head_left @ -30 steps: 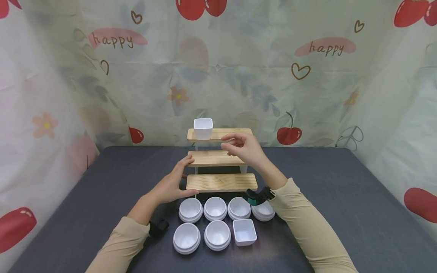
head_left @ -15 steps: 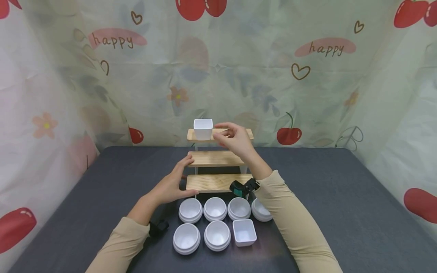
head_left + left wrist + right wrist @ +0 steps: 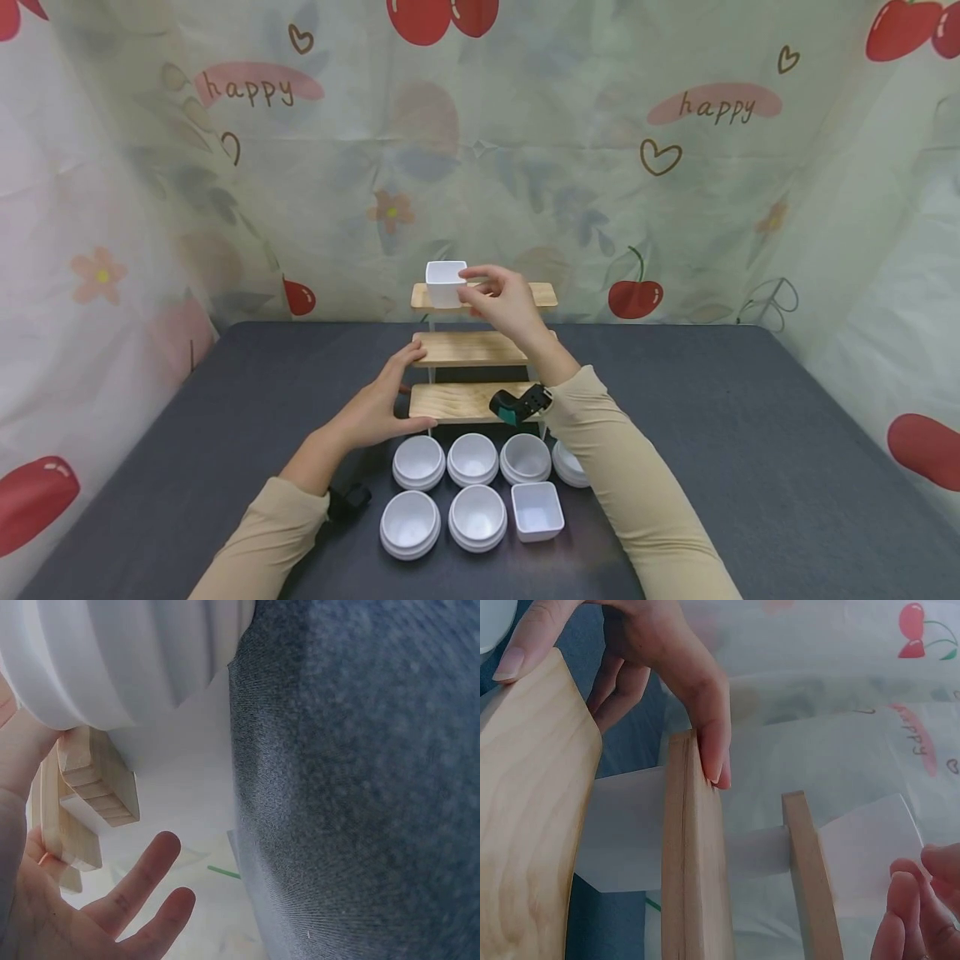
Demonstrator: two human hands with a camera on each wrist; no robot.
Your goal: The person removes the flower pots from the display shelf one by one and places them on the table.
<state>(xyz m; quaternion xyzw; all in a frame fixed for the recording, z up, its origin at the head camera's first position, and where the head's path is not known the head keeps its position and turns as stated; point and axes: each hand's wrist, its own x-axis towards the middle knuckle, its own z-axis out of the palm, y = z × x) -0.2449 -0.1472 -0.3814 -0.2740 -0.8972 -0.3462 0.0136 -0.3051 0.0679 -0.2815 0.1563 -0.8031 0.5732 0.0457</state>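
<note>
A wooden three-tier display stand (image 3: 468,350) stands mid-table. On the left of its top shelf is a white square cup (image 3: 444,287), whose right wall my right hand (image 3: 508,310) pinches at the rim with thumb and fingers. My left hand (image 3: 378,408) holds the stand's left end. In the right wrist view, the left thumb rests on the lowest shelf (image 3: 532,802) and a bent finger lies on the middle shelf (image 3: 686,862). The other left fingers stretch out free beside the stand in the left wrist view.
Stacked round white bowls (image 3: 410,523) stand in two rows before the stand, together with a second square cup (image 3: 537,510). The right forearm partly covers the rightmost bowl (image 3: 570,465). A printed cloth (image 3: 480,183) hangs behind the dark table (image 3: 712,433).
My right hand has moved left along the top shelf and now pinches the square cup, which stays at about the same spot. The left hand stays on the stand.
</note>
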